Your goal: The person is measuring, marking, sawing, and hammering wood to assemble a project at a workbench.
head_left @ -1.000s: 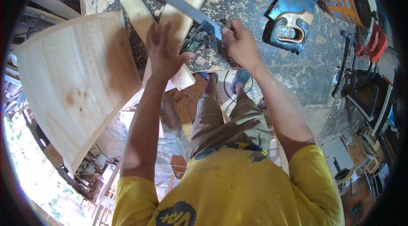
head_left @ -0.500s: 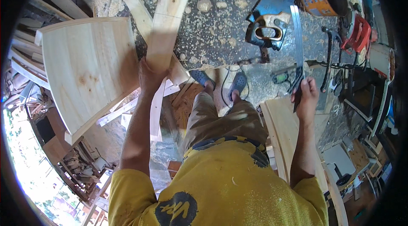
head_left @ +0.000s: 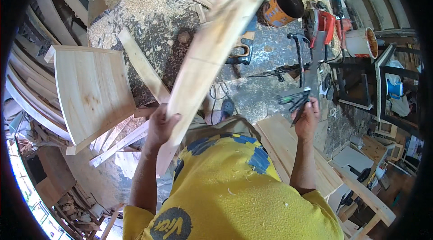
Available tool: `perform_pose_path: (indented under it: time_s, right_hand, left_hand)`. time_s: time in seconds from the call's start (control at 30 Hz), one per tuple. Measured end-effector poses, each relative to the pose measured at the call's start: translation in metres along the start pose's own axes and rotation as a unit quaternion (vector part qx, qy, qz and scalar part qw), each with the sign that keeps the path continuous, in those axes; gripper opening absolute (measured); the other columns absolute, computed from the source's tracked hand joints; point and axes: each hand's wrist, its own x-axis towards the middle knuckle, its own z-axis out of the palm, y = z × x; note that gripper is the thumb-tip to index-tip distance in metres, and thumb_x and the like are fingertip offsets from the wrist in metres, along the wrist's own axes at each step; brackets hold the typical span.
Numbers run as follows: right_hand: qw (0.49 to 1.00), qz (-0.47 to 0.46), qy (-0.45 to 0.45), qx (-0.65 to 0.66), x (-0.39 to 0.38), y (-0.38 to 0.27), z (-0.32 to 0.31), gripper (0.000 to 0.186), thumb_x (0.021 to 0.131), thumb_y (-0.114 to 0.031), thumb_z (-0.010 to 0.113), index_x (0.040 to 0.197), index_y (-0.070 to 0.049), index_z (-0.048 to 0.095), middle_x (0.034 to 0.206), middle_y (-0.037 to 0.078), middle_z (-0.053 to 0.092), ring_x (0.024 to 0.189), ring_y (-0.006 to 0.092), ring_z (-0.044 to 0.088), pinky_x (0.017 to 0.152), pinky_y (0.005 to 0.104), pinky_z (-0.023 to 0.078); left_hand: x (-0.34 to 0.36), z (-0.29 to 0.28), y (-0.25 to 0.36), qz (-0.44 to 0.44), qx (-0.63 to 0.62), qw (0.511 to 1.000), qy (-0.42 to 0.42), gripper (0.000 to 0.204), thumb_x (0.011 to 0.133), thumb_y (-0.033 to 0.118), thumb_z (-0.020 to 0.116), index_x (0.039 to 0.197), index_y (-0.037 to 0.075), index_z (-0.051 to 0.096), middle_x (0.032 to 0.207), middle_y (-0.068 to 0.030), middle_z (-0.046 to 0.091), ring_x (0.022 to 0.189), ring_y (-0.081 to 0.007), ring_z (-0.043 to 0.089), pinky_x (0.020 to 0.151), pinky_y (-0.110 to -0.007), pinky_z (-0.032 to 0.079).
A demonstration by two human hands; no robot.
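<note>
The left hand (head_left: 161,126) clasps a wooden plank (head_left: 208,57) by its near end, the plank slanting away rightward from that grip. The right hand (head_left: 307,120) grips a metal-barred hand tool (head_left: 295,97), a hammer (head_left: 301,57) beyond.

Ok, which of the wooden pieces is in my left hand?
The long board slanting over the workbench, held near its lower end by your left hand. The narrower strip and wide panel, further left, aren't held.

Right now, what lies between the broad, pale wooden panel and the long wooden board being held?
In the head view, a narrow, pale wooden strip lies between the panel and the board, on the dark, speckled workbench.
</note>
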Motion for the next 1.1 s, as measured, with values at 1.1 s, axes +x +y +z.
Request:
perform_pose_path:
  time_s: [1.1]
  right_hand:
    - [0.991, 0.013, 0.133, 0.012, -0.029, -0.012, 0.022, 0.015, 0.098, -0.01, 0.053, 0.111, -0.006, 0.048, 0.092, 0.017, 0.065, 0.068, 0.0203, 0.064, 0.059, 0.0309, 0.053]
  left_hand:
    - [0.265, 0.06, 0.081, 0.377, 0.506, 0.769, -0.106, 0.026, 0.08, 0.021, 0.069, 0.103, 0.009, 0.067, 0.093, -0.0125, 0.069, 0.099, -0.0317, 0.059, 0.088, -0.049, 0.042]
